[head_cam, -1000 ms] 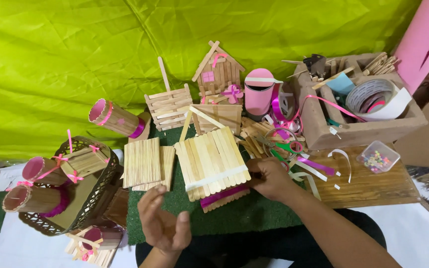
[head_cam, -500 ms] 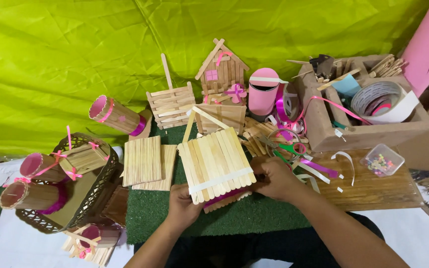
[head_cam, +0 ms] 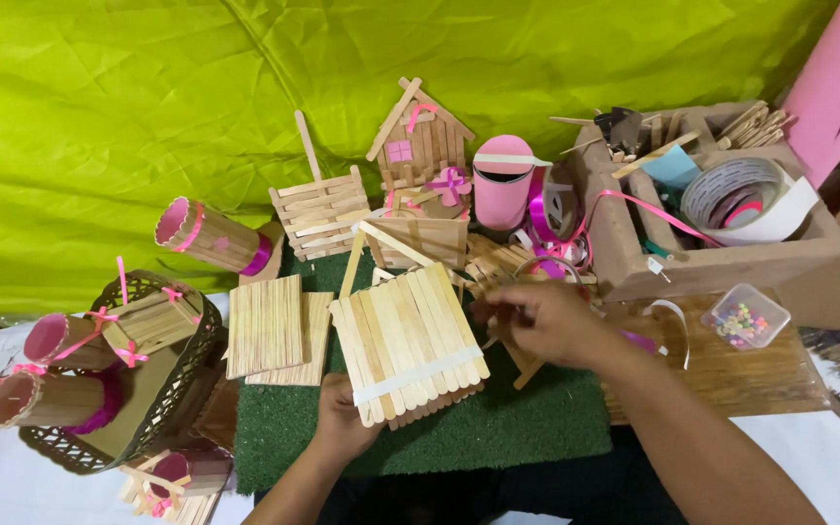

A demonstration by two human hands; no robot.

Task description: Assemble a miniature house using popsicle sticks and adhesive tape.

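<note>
Head view shows our left hand [head_cam: 342, 423] gripping the stick panel [head_cam: 410, 342], already banded with white tape. Our right hand [head_cam: 546, 321], just beside it, pinches loose sticks [head_cam: 503, 262], not yet attached.

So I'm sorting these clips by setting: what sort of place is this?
Probably a home craft table: finished stick houses, a cardboard box of tape and ribbon, and a stick panel held by the left hand.

Left hand [head_cam: 342, 420] curled low; right hand [head_cam: 546, 321] extended, its grip pinched.
</note>
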